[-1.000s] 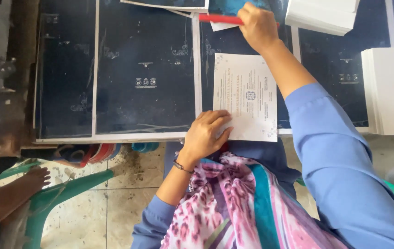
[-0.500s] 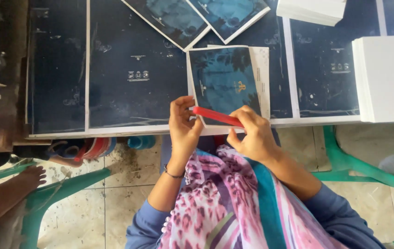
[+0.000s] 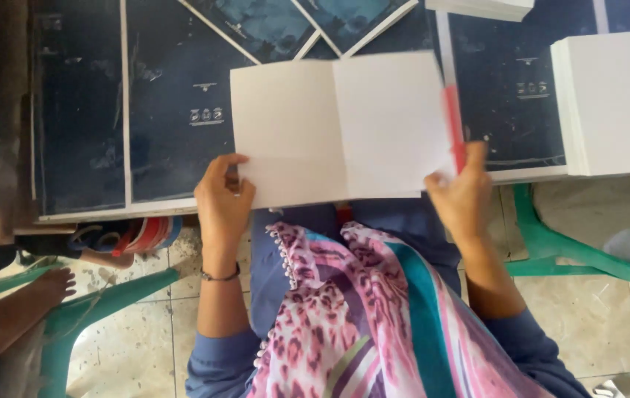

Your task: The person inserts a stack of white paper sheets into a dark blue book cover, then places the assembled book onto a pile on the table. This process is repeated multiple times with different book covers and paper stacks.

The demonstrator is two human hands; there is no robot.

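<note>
Since half a second ago the folded dark card is gone from between the hands; a white sheet [image 3: 340, 129] now lies opened flat, one centre crease showing, blank side up, hanging past the near edge of the tabletop [image 3: 79, 140]. Both hands have moved apart to its two lower corners. Left hand [image 3: 223, 199] pinches the sheet's lower left corner, thumb on top, fingers curled under. Right hand [image 3: 466, 195] grips the lower right corner and also holds a red stick-like tool [image 3: 453, 129], blurred, lying upright along the sheet's right edge; fingers closed round it. Tabletop is covered with dark blue printed sheets [image 3: 175, 110] with white borders, laid side by side. White paper stack [image 3: 613, 103] sits at the right edge of the tabletop, just beside the red tool. Another white stack [image 3: 481, 7] at the far edge, cut off. Patterned pink scarf [image 3: 374, 309] in the lap below. Green plastic chair [image 3: 573, 250] at right on tiled floor. Another person's bare foot [image 3: 27, 295] at lower left.
</note>
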